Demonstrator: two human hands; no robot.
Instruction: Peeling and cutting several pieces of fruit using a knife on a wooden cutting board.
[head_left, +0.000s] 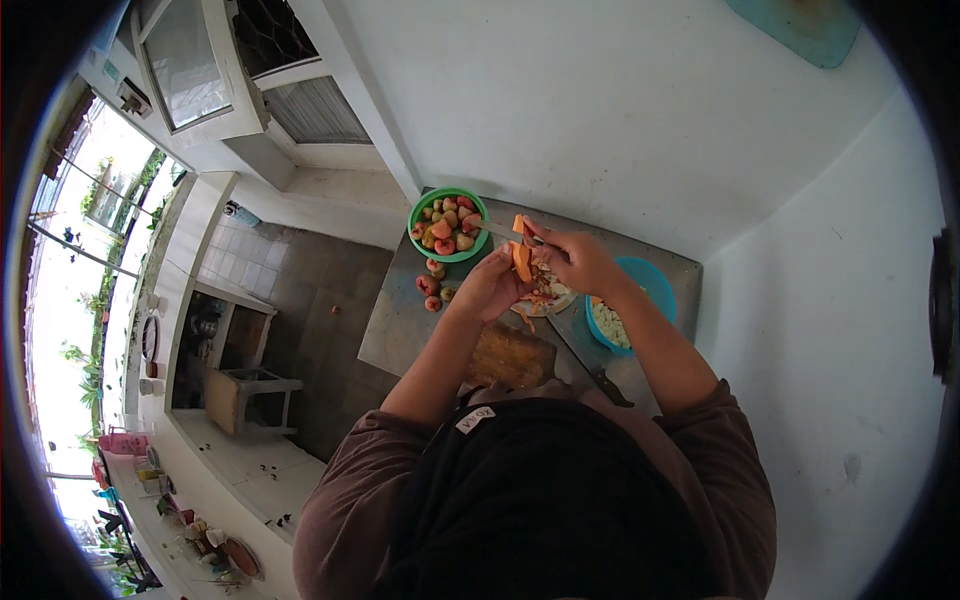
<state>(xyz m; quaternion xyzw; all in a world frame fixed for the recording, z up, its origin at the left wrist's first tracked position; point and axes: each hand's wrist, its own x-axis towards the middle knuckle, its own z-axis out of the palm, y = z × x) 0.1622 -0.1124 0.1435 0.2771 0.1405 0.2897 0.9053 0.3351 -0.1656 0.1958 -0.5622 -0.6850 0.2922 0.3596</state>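
My left hand [489, 287] is closed around an orange piece of fruit or vegetable [522, 263], its kind unclear. Gripped in my right hand [579, 262] is a knife [497, 230], its blade pointing left past the orange piece. Another bit of orange flesh [518, 226] shows by the blade. Below both hands, peelings and scraps [547, 297] lie heaped on what looks like a plate, partly hidden by my fingers. Left of the hands, a green basin [414, 243] holds many reddish rose apples [444, 228].
Several loose rose apples [430, 285] lie beside the basin on the metal table [385, 335]. A worn wooden board [510, 357] rests close to my body. Under my right forearm stands a blue bowl [655, 280] with pale cut pieces [609, 324]. Near the front edge is a dark-handled tool [612, 389].
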